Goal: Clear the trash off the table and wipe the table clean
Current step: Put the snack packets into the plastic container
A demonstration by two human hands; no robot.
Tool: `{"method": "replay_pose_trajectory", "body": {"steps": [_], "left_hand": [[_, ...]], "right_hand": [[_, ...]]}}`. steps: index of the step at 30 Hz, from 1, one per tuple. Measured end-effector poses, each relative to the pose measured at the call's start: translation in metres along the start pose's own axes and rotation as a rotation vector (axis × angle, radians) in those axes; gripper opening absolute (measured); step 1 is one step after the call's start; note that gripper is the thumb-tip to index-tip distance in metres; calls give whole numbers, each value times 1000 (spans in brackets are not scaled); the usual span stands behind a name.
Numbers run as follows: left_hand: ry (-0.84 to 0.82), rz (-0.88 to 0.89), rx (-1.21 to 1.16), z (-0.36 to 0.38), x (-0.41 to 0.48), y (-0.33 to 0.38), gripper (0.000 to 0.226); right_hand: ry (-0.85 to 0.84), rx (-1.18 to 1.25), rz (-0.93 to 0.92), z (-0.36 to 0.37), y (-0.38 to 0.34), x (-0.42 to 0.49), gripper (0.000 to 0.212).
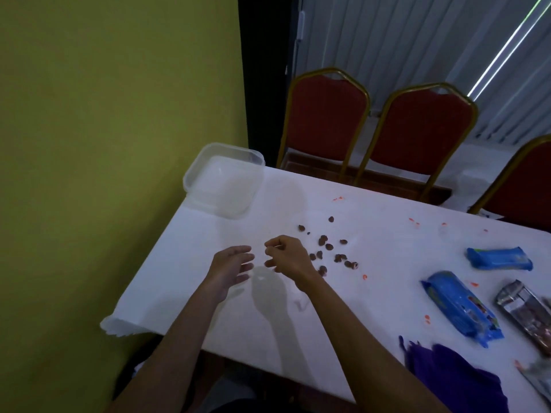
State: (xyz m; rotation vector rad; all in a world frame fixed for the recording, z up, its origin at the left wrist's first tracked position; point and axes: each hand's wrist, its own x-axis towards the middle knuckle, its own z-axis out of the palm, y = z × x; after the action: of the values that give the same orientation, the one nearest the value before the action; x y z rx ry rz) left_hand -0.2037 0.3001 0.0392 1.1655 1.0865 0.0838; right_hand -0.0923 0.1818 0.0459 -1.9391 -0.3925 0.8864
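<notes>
Two hands [231, 265] [287, 257] over table [387, 245], container [188, 177] at corner

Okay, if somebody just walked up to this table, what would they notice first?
Probably the scatter of small brown bits mid-table, just right of the open left hand and curled right hand. Next, the bright blue wrappers at the right, with a purple cloth at the near edge. A clear plastic container sits at the far left corner of the white table.
</notes>
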Motion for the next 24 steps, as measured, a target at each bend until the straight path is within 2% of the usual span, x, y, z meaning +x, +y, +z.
{"method": "replay_pose_trajectory", "body": {"steps": [7,11,17,21,24], "left_hand": [[14,-16,-6,-12,70,52,26],[173,2,-64,-20,115,78,32],[306,-117,-77,-14,159,107,67],[378,-102,-52,-14,176,102,48],[445,-89,-41,-19,180,100,49]], "right_hand": [[-18,-46,67,4,-28,76,15],[-15,-91,95,7,-45,118,13],[-50,-165,123,23,-59,164,18],[-47,-154,151,26,-62,181,22],[-35,-109,173,21,-61,188,23]]}}
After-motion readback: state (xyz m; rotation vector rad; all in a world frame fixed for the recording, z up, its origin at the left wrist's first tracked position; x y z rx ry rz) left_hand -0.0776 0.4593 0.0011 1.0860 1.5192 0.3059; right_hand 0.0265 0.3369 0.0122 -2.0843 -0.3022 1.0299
